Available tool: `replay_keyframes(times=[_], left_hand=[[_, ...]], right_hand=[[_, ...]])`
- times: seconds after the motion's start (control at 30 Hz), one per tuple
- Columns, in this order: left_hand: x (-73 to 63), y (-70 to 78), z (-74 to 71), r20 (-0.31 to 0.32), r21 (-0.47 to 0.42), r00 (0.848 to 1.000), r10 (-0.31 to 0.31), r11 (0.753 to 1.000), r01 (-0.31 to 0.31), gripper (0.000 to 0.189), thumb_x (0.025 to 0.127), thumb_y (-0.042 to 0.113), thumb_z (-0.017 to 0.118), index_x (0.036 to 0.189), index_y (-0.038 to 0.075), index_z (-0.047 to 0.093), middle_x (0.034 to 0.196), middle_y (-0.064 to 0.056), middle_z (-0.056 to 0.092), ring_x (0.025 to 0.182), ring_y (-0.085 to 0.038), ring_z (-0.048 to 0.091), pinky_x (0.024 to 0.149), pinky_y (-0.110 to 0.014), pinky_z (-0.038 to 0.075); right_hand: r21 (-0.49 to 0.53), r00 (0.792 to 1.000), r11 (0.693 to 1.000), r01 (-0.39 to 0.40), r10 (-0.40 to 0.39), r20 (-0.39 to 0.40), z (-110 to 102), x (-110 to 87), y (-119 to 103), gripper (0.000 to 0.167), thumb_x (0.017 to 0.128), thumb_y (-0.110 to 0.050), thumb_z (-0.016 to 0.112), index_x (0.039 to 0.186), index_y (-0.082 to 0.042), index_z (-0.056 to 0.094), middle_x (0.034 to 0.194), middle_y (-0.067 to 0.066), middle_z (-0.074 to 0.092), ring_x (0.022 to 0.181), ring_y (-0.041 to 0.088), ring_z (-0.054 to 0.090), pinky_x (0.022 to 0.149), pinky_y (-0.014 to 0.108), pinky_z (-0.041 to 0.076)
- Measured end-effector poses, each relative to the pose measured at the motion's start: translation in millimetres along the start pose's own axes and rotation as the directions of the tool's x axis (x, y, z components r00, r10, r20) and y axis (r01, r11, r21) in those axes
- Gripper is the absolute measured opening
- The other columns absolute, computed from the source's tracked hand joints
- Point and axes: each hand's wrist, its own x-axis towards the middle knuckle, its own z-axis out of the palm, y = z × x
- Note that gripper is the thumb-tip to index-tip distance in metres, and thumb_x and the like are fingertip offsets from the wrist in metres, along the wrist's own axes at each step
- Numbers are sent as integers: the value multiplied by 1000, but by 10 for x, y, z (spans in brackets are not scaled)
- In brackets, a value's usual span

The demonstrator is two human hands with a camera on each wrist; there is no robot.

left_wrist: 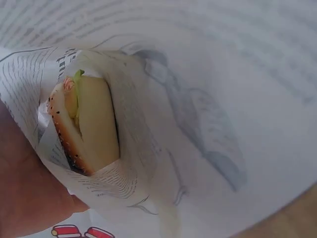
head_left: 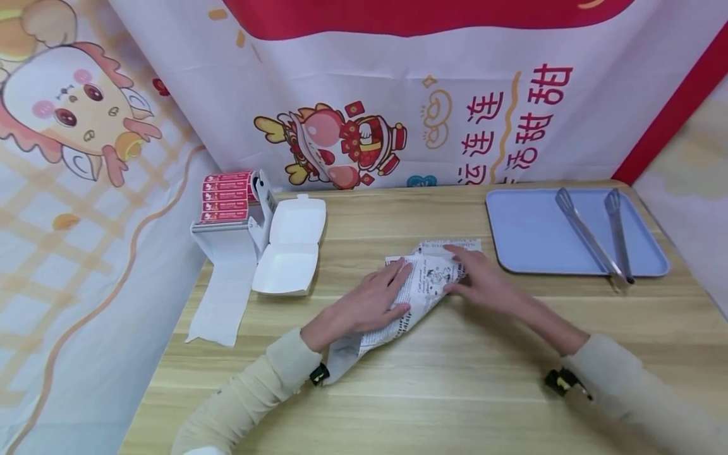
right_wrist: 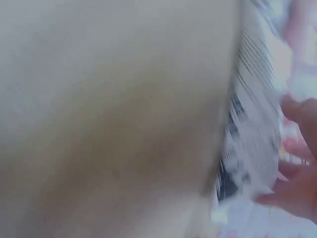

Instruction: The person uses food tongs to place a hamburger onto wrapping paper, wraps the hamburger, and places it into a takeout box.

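Observation:
A newsprint-patterned paper wrap [head_left: 423, 291] lies slantwise on the wooden table. Inside its mouth, the left wrist view shows a sandwich [left_wrist: 96, 124] with a seeded crust and some green filling. On the near left part of the wrap rests my left hand [head_left: 372, 300], fingers extended over the paper and thumb apart from them. My right hand [head_left: 486, 278] touches the far right end, thumb by the lower edge and fingers on the upper part, spread apart. The right wrist view is blurred, with the fingers [right_wrist: 297, 114] beside the printed paper.
An open white takeout box [head_left: 290, 253] stands to the left, beside a label dispenser [head_left: 227, 208] with red stickers and a hanging white strip [head_left: 224, 297]. At the back right is a blue tray [head_left: 529, 234] with two metal tongs [head_left: 591, 240]. Printed cloth hangs behind.

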Motion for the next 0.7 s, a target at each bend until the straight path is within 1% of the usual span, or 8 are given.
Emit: replay_keyframes(times=[0.1,0.23,0.3,0.37,0.47,0.53,0.6,0.7], left_hand=[[14,4,-5,6,32,1000,15,999,-15,78,103,59,32,162,20,-1,170,-7,1,156,-26,9,125,-49,22],[21,13,11,33,85,999,30,996,-33,82,99,66,33,162,23,0,170,-4,0,156,-30,7,124,-52,21],[21,15,27,42,113,999,28,993,-32,86,98,69,34,162,23,-1,170,-4,-2,157,-30,6,124,-52,21],[24,19,39,42,130,999,29,991,-34,88,97,70,34,162,22,-1,170,-4,-2,157,-30,5,124,-52,20],[31,28,43,35,132,999,30,991,-35,87,97,71,30,162,20,-2,170,-6,-1,156,-31,4,124,-52,20],[37,35,33,30,123,999,29,992,-32,84,99,69,26,162,19,0,170,-7,-1,157,-31,3,124,-52,20],[45,46,15,17,124,999,33,992,-35,79,101,65,22,162,18,2,170,-7,0,157,-30,4,124,-52,20],[60,73,-9,4,137,998,58,989,-58,72,104,58,22,162,18,4,170,-4,0,155,-29,13,120,-51,27]], right_hand=[[141,992,988,-63,47,113,-194,101,234,65,86,-24,79,142,-11,49,110,14,71,99,28,67,90,48,55],[288,949,950,-124,29,314,-342,209,488,45,91,-21,73,133,-14,57,88,7,68,80,18,60,76,29,49],[360,933,920,-153,14,360,-362,247,580,39,92,-17,71,129,-11,59,82,9,66,72,19,56,69,25,45],[408,929,895,-180,18,371,-350,275,653,34,92,-13,71,124,-8,61,80,11,65,68,18,55,65,22,44],[387,946,902,-192,65,317,-311,297,711,27,93,-10,69,119,-7,64,80,9,66,66,16,54,60,23,44],[331,965,926,-184,107,237,-285,309,715,23,94,-10,68,116,-8,66,82,7,68,69,16,56,64,27,47],[261,982,950,-173,144,125,-272,318,695,22,94,-10,68,116,-7,67,87,8,70,79,20,61,75,35,53],[190,983,966,-173,183,-33,-284,299,628,26,93,-8,69,118,-3,66,102,14,71,100,30,65,95,51,52]])
